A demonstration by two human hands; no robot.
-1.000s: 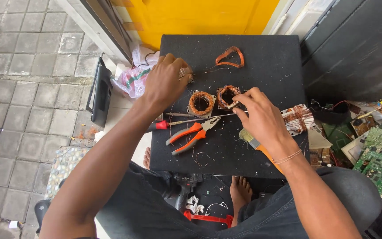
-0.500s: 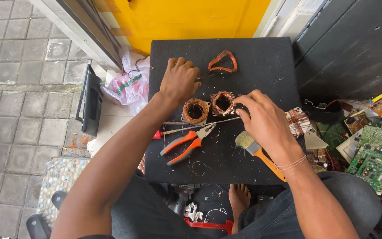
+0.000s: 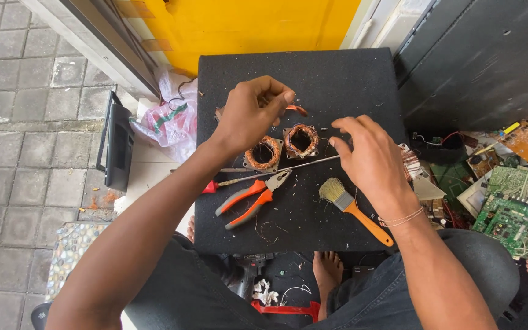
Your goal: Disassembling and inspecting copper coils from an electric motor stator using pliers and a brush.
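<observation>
Already two square motor stators wound with copper wire sit side by side at the centre of the black desk (image 3: 349, 67), the left coil (image 3: 263, 153) and the right coil (image 3: 301, 140), both with their windings in place, so whatever stripping or unwinding is under way looks only begun, judging by the loose wire scraps scattered across the lower middle of the mat. The left hand (image 3: 252, 113) hovers just above and between the coils, its fingers curled and pinched together on a small orange-copper piece (image 3: 297, 110) that pokes out at the fingertips; what that piece is cannot be made out. The right hand (image 3: 371, 156), at centre right, has thumb and forefinger drawn close near the end of a thin metal rod (image 3: 288, 166) that runs across the desk below the coils, but whether it actually grips the rod or a fine wire is too small to tell. Orange-handled pliers (image 3: 252, 198) lie unused lower left of centre, and a brush with an orange handle (image 3: 352, 208) lies lower right of them. A red-handled tool beside the rod is partly covered by the left forearm. Green circuit boards (image 3: 511, 208) crowd the right edge, cut off by the frame.
</observation>
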